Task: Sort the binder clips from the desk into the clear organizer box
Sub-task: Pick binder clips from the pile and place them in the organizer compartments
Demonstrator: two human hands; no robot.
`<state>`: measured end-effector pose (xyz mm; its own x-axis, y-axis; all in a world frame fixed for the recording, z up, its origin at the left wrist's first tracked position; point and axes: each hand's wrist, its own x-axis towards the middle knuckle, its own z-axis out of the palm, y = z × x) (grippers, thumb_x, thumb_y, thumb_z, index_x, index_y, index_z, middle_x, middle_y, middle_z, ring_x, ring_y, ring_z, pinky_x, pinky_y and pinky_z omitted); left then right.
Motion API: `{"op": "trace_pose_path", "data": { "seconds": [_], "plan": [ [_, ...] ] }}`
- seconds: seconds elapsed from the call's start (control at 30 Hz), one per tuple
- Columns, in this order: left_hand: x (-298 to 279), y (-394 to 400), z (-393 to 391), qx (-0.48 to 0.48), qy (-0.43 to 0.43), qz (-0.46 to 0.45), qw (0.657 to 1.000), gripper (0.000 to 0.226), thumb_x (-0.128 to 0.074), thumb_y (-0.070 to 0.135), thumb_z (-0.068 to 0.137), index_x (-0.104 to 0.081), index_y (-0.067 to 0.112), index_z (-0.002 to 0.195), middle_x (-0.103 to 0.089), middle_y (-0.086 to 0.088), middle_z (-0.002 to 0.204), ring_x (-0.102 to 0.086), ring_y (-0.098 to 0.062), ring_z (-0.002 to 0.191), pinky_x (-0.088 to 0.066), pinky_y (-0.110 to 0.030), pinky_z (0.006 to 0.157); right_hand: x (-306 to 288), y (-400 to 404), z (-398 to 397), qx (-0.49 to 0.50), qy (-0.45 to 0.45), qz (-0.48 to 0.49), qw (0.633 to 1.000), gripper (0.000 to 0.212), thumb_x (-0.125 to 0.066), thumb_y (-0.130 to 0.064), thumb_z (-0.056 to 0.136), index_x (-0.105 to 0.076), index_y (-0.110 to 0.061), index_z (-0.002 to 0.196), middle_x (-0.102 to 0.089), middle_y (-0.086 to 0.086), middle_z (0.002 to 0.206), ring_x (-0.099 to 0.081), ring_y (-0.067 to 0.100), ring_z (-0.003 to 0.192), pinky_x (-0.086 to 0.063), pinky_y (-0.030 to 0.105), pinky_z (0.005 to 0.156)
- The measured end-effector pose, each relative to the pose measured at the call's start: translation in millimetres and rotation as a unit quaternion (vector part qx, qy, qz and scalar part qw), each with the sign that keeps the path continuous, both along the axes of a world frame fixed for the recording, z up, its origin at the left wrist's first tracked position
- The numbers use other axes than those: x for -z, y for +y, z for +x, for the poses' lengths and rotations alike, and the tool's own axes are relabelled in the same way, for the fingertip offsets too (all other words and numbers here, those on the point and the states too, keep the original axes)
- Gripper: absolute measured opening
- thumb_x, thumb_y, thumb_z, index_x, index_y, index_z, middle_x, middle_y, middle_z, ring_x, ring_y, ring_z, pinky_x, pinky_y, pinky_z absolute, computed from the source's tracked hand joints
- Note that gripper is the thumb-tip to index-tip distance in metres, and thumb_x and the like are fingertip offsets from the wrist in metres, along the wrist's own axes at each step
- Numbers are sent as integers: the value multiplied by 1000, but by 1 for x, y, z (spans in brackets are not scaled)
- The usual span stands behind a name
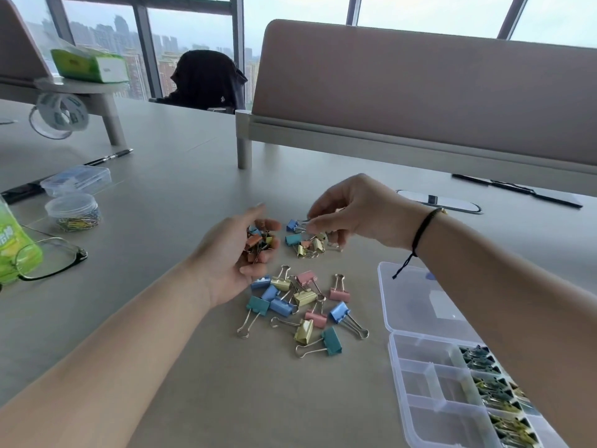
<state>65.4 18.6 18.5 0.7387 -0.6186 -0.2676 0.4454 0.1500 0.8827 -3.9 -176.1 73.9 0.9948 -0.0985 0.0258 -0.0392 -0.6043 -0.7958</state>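
My left hand point(235, 253) is palm-up above the desk, fingers cupped round a handful of small binder clips point(259, 242). My right hand point(349, 213) reaches over a small heap of clips point(307, 244) and pinches the wire handle of a small blue clip point(293, 225). A looser pile of larger pastel clips point(302, 302) lies just in front of my left hand. The clear organizer box point(429, 383) sits at the lower right, lid open, with small clips in its right-hand compartments; my right forearm covers part of it.
Glasses point(51, 257) and a green bottle point(14, 244) lie at the left. A round tub of paper clips point(73, 211), a small clear case point(77, 179) and a pen point(109, 156) sit beyond them. A pink desk divider point(420, 92) stands behind.
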Motion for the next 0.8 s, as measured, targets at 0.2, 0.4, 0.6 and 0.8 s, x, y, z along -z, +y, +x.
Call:
{"op": "trace_pose_path", "data": {
  "seconds": [0.2,0.4,0.6,0.8],
  "plan": [
    [-1,1,-2,98,84,-75,989,50,-37,46,100,-61,4,93,-60,-14,76,-45,-13,50,-22,-12,29,-5,46,15,-44,-8,-7,999,26,-84,-18,76,-72,-8,96,-74,5,71,-74,21,61,-57,24,56],
    [-1,4,7,43,178,-124,975,29,-38,29,99,-56,6,92,-53,-10,69,-47,-12,46,-27,-13,25,-19,42,18,-6,-33,81,996,16,-76,-20,85,-73,-6,92,-76,12,80,-75,21,73,-62,30,72],
    [1,8,15,-21,184,-141,973,28,-48,32,96,-53,14,75,-48,-2,64,-46,-8,42,-25,-13,25,15,8,21,62,21,-152,986,22,-80,-30,81,-74,-18,99,-74,2,91,-69,13,71,-59,26,61],
    [3,9,19,-36,165,-120,978,28,-49,32,95,-52,17,72,-47,0,60,-41,-7,39,-20,-11,26,43,1,13,35,51,-261,963,37,-83,-53,67,-74,-34,98,-68,-7,95,-63,11,87,-52,29,76]
  ]
}}
